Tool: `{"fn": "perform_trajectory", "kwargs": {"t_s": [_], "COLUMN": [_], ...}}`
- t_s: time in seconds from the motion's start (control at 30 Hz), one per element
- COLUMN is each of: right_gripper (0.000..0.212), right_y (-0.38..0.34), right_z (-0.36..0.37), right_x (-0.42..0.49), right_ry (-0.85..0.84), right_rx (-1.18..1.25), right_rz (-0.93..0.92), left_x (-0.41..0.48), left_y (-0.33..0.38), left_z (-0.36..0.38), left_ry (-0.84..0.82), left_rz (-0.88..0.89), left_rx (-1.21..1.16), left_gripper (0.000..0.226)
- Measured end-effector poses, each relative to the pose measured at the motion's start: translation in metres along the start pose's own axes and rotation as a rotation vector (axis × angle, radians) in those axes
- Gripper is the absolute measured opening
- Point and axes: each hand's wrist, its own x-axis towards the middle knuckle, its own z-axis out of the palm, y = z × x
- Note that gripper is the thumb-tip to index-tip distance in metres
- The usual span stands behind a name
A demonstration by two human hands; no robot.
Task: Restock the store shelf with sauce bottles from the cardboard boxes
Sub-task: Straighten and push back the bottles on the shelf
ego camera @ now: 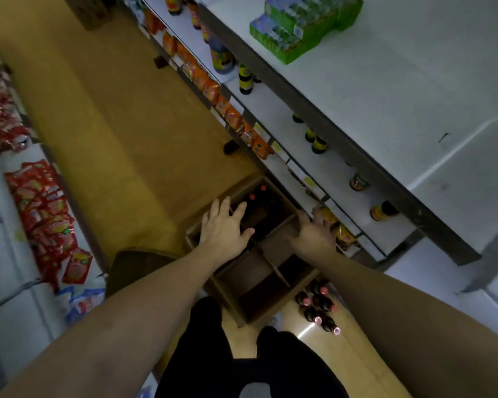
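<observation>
- Black trousers [207,340] fill the bottom of the view, over a tan floor [112,139].
- Just right of them we note a cluster of pink-capped bottles [318,307] on the floor, beside the near right corner of the box.
- We find the cardboard box [233,300] open between the legs and the shelving. The cells nearest us between its dividers [273,271] look empty.
- We record the left hand [224,225] over the box's left side, fingers straight and spread, holding nothing.
- The right hand [314,231] hangs at the box's right rim, fingers splayed and empty. We cannot tell whether it touches the rim.
- Two red-capped bottles [258,193] remain in the far cells. They stand upright, long axis vertical, caps towards us.
- These lie just beyond the left fingertips, ahead and slightly right. We judge the left hand the nearer, and the right would have to cross inward.
- We judge that a grip at the neck and a straight upward lift would clear the dividers.
- Beyond, on the right, the shelf [337,170] carries a few dark bottles, with much bare white board between.
</observation>
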Motion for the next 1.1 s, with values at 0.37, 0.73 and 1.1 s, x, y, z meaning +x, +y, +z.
{"fn": "perform_trajectory", "kwargs": {"t_s": [0.37, 0.73, 1.1], "right_gripper": [0.080, 0.086, 0.094], "right_y": [-0.049, 0.001, 0.044], "right_z": [0.070, 0.209, 0.266], "right_x": [0.127, 0.321, 0.430], "right_ry": [-0.004, 0.128, 0.279], "right_rx": [0.091, 0.345, 0.652], "right_rz": [0.128, 0.193, 0.263], "left_x": [0.149, 0.350, 0.429], "left_y": [-0.086, -0.135, -0.138], "left_z": [0.063, 0.216, 0.281], "left_ry": [-0.136, -0.209, -0.190], "left_rz": [0.066, 0.246, 0.358], "left_rx": [-0.003, 0.066, 0.116], "left_gripper": [0.076, 0.075, 0.077]}}
